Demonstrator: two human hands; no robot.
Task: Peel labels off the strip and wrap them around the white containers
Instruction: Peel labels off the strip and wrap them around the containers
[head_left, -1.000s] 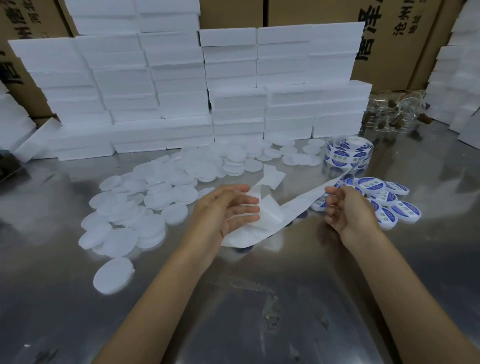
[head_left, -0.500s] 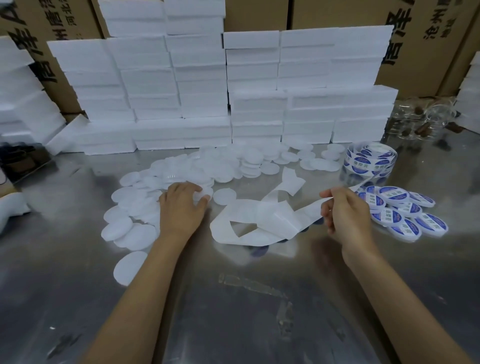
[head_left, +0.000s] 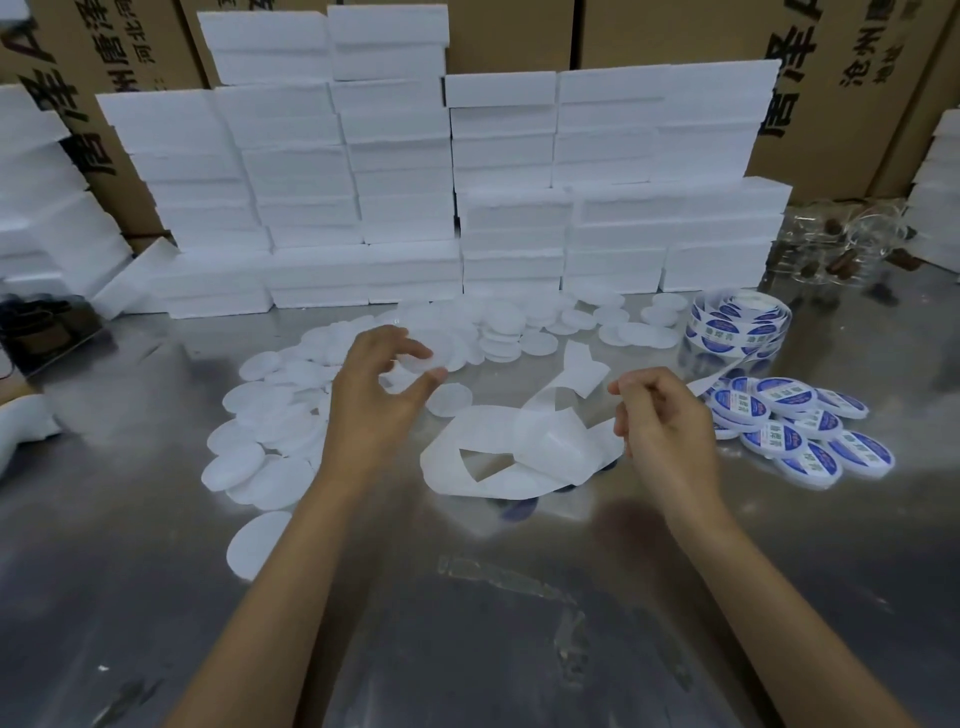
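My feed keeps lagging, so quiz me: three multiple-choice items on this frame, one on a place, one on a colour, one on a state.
1. Where is the label roll?
A. far right on the table, behind the labelled containers
B. at the near left table edge
C. on the foam blocks

2. What colour is the print on the labelled containers?
A. red
B. green
C. blue

3. What does the left hand hold?
A. nothing
B. a white container
C. scissors

Key: 1 A, the roll sits behind the labelled pile; 2 C, blue ovals show; 3 B, fingers pinch a white container.
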